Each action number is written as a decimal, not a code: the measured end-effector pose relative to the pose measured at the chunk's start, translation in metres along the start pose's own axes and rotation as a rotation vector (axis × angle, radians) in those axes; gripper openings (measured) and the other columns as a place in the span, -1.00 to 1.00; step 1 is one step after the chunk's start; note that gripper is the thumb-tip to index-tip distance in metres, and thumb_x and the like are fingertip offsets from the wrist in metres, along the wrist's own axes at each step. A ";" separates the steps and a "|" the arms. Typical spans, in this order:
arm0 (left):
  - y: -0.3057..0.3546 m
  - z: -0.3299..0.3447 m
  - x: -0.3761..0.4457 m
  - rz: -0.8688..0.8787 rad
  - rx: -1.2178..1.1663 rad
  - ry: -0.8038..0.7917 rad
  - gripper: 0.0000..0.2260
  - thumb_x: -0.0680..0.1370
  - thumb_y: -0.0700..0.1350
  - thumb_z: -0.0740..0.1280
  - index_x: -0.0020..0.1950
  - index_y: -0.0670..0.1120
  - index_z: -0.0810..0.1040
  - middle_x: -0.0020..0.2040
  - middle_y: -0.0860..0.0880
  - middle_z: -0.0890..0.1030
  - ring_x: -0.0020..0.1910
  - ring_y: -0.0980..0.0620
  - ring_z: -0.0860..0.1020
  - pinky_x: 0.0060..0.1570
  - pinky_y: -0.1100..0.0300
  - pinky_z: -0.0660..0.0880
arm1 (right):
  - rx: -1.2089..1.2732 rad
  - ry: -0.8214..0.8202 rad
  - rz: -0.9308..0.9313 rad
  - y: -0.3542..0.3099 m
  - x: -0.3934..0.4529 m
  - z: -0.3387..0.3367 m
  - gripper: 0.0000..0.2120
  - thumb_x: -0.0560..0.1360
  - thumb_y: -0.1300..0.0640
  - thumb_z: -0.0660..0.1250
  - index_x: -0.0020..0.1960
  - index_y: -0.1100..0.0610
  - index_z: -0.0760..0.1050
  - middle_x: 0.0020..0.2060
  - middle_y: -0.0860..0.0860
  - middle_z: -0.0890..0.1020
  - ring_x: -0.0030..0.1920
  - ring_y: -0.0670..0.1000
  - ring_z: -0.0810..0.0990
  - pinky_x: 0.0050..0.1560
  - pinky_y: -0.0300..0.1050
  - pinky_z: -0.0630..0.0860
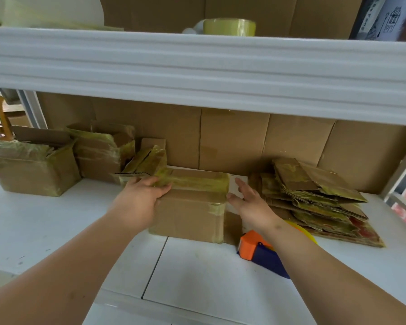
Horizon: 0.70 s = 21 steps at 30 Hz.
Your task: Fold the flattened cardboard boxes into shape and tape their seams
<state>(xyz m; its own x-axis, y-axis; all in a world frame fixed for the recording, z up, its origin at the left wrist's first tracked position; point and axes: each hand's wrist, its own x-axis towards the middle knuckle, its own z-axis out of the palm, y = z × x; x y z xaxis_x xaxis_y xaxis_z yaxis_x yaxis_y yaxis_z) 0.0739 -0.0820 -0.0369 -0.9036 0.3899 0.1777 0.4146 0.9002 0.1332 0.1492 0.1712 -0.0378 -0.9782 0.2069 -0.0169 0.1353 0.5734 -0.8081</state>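
Head view: I see the taped box (192, 202) mid-bench, my left hand (141, 198) curled on its top, right hand (246, 202) spread beside it. Next, I'd fetch from the flat stack (314, 198) right of it.

Brown box (192, 207), yellowish tape (192, 181)
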 end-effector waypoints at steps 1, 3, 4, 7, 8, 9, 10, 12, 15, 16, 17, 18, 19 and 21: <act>-0.006 0.004 0.000 -0.003 -0.046 0.042 -0.56 0.67 -0.16 0.14 0.52 0.20 0.32 0.57 0.06 0.23 0.51 -0.13 0.13 0.48 0.03 0.20 | 0.040 -0.055 -0.006 -0.004 -0.001 0.002 -0.43 0.65 -0.14 0.15 0.59 -0.18 0.01 0.56 -0.05 0.18 0.51 0.10 0.26 0.42 0.01 0.28; -0.019 0.010 -0.001 -0.020 -0.183 0.158 -0.56 0.63 -0.26 0.18 0.44 0.11 0.45 0.52 0.01 0.36 0.48 -0.15 0.26 0.47 0.08 0.22 | 0.120 -0.127 -0.052 -0.012 -0.001 0.007 -0.44 0.64 -0.11 0.21 0.56 -0.19 0.07 0.44 -0.08 0.34 0.46 0.03 0.32 0.31 -0.10 0.30; -0.023 0.012 -0.002 -0.046 -0.262 0.207 -0.57 0.61 -0.31 0.20 0.41 0.06 0.50 0.49 0.00 0.40 0.47 -0.14 0.32 0.43 0.15 0.22 | 0.154 -0.139 -0.082 -0.016 -0.001 0.010 -0.45 0.61 -0.09 0.27 0.53 -0.20 0.12 0.36 -0.11 0.38 0.40 -0.02 0.35 0.25 -0.13 0.30; -0.030 0.008 -0.005 -0.149 -0.435 0.205 -0.57 0.62 -0.32 0.16 0.38 0.06 0.54 0.50 0.07 0.38 0.45 -0.03 0.36 0.21 0.31 0.30 | 0.236 -0.118 -0.140 -0.023 0.003 0.015 -0.52 0.53 -0.02 0.40 0.35 -0.20 0.27 0.31 -0.15 0.42 0.31 -0.08 0.40 0.21 -0.13 0.40; -0.030 0.006 -0.005 -0.174 -0.514 0.177 -0.59 0.64 -0.30 0.16 0.37 0.08 0.54 0.51 0.10 0.35 0.47 0.00 0.34 0.21 0.32 0.28 | 0.274 -0.099 -0.148 -0.024 0.004 0.015 -0.54 0.52 0.03 0.42 0.31 -0.17 0.29 0.27 -0.11 0.46 0.27 -0.04 0.47 0.16 -0.15 0.46; -0.028 0.004 -0.007 -0.181 -0.586 0.158 -0.62 0.65 -0.26 0.16 0.35 0.09 0.55 0.52 0.13 0.32 0.50 0.03 0.29 0.28 0.32 0.23 | 0.302 -0.084 -0.149 -0.025 0.005 0.015 -0.53 0.52 0.08 0.43 0.32 -0.14 0.29 0.22 -0.05 0.48 0.20 -0.02 0.52 0.08 -0.19 0.50; -0.026 0.003 -0.009 -0.178 -0.628 0.148 -0.66 0.66 -0.21 0.18 0.33 0.09 0.56 0.53 0.14 0.27 0.53 0.05 0.21 0.37 0.29 0.15 | 0.301 -0.078 -0.148 -0.024 0.005 0.014 -0.49 0.52 0.11 0.43 0.35 -0.11 0.27 0.17 -0.01 0.48 0.13 -0.01 0.54 0.00 -0.24 0.51; -0.018 0.005 -0.013 -0.190 -0.585 0.151 -0.71 0.65 -0.07 0.23 0.35 0.11 0.55 0.56 0.09 0.16 0.55 -0.02 0.09 0.51 0.14 0.02 | 0.242 -0.093 -0.131 -0.021 0.003 0.011 -0.43 0.51 0.08 0.45 0.41 -0.11 0.25 0.14 -0.01 0.48 0.08 -0.04 0.56 -0.06 -0.28 0.50; -0.003 0.007 -0.016 -0.263 -0.631 0.169 -0.67 0.65 0.01 0.22 0.42 0.18 0.46 0.44 -0.04 0.16 0.35 0.03 0.27 0.36 0.20 0.17 | 0.204 -0.122 -0.119 -0.016 -0.004 0.007 -0.43 0.49 0.06 0.48 0.41 -0.12 0.33 0.14 -0.11 0.51 0.05 -0.13 0.57 -0.12 -0.37 0.50; 0.001 0.009 -0.015 -0.272 -0.731 0.161 -0.67 0.66 -0.02 0.22 0.43 0.16 0.46 0.38 -0.02 0.18 0.23 0.10 0.34 0.25 0.25 0.23 | 0.207 -0.122 -0.125 -0.016 -0.007 0.006 -0.45 0.48 0.07 0.48 0.40 -0.12 0.37 0.14 -0.14 0.52 0.03 -0.17 0.58 -0.17 -0.41 0.50; 0.004 0.009 -0.014 -0.284 -0.822 0.161 -0.67 0.66 -0.05 0.23 0.43 0.13 0.46 0.33 0.00 0.20 0.17 0.12 0.37 0.21 0.27 0.27 | 0.214 -0.119 -0.136 -0.016 -0.008 0.005 -0.48 0.47 0.07 0.49 0.36 -0.13 0.40 0.12 -0.16 0.55 0.00 -0.21 0.60 -0.21 -0.45 0.49; 0.005 0.009 -0.012 -0.290 -0.882 0.166 -0.67 0.66 -0.07 0.24 0.43 0.10 0.47 0.32 0.01 0.21 0.17 0.09 0.39 0.22 0.26 0.32 | 0.222 -0.109 -0.150 -0.019 -0.010 0.005 -0.53 0.47 0.08 0.49 0.32 -0.12 0.44 0.10 -0.16 0.58 -0.05 -0.23 0.61 -0.22 -0.47 0.49; 0.007 0.008 -0.010 -0.296 -0.911 0.169 -0.67 0.64 -0.07 0.27 0.42 0.09 0.48 0.33 0.00 0.25 0.19 0.06 0.41 0.23 0.22 0.37 | 0.229 -0.086 -0.169 -0.022 -0.011 0.005 -0.60 0.47 0.08 0.50 0.26 -0.10 0.49 0.07 -0.14 0.61 -0.08 -0.23 0.63 -0.20 -0.45 0.50; 0.012 0.000 -0.006 -0.299 -0.951 0.189 -0.67 0.60 -0.07 0.36 0.37 0.11 0.52 0.32 -0.01 0.38 0.15 0.05 0.51 0.17 0.17 0.47 | 0.212 -0.023 -0.212 -0.029 -0.012 0.007 -0.68 0.44 0.04 0.52 0.17 -0.03 0.56 -0.01 -0.08 0.66 -0.09 -0.17 0.65 -0.12 -0.33 0.54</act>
<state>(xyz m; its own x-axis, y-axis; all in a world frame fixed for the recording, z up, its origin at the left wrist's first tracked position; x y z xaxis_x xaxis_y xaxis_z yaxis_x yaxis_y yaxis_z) 0.0845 -0.0737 -0.0366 -0.9867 0.0624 0.1503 0.1627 0.3960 0.9037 0.1560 0.1463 -0.0186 -0.9847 0.0808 0.1541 -0.1061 0.4231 -0.8998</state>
